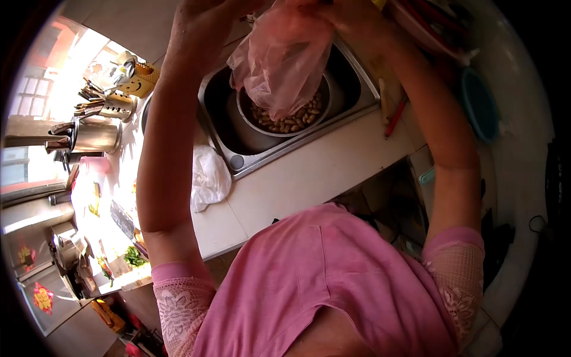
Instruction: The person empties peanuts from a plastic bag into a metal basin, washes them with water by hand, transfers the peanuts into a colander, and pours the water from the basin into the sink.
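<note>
A translucent pink plastic bag (282, 59) hangs from my raised hands over a round metal bowl (279, 133). Peanuts in their shells, or similar brown pieces (291, 124), lie in the bowl, which stands in the sink (244, 143). My left hand (223, 15) is at the top edge of the view, left of the bag's top; its fingertips are cut off. On the bag's upper right is my right hand (342, 15), closed on the plastic. The bag's lower end hides part of the bowl.
A crumpled white bag (209, 178) lies on the counter (309, 184) left of the sink. Utensil holders (116, 107), a metal pot (98, 135), a knife (123, 220) and greens (135, 257) are further left. A red pen-like stick (395, 119) and teal basin (479, 106) are right.
</note>
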The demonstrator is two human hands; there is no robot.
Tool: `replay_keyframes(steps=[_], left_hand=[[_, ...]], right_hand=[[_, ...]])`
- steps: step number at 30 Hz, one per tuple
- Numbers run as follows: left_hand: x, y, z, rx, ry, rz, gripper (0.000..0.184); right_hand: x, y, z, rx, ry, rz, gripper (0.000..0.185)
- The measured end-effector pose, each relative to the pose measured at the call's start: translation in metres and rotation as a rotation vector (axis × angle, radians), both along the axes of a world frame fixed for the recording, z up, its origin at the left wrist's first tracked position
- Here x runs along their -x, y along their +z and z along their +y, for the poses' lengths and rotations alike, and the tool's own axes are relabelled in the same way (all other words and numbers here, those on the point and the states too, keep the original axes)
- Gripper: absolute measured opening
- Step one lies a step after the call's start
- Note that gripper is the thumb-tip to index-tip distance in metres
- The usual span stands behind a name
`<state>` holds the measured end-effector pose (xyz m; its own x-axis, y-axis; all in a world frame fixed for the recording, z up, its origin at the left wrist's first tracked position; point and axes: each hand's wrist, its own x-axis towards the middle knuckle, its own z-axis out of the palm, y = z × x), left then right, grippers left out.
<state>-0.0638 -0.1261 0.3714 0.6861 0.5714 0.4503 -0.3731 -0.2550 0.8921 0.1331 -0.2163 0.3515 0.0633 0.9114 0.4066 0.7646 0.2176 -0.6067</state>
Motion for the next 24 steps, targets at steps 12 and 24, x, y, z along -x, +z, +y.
replay_keyframes(steps=[12, 24], left_hand=[[0.151, -0.198, -0.024, 0.356, 0.331, 0.442, 0.025], [0.192, -0.290, -0.101, 0.442, 0.380, 0.600, 0.023]], right_hand=[[-0.127, -0.001, -0.232, -0.466, -0.738, -0.331, 0.018], [-0.116, -0.107, -0.291, 0.734, -0.499, -0.160, 0.025]])
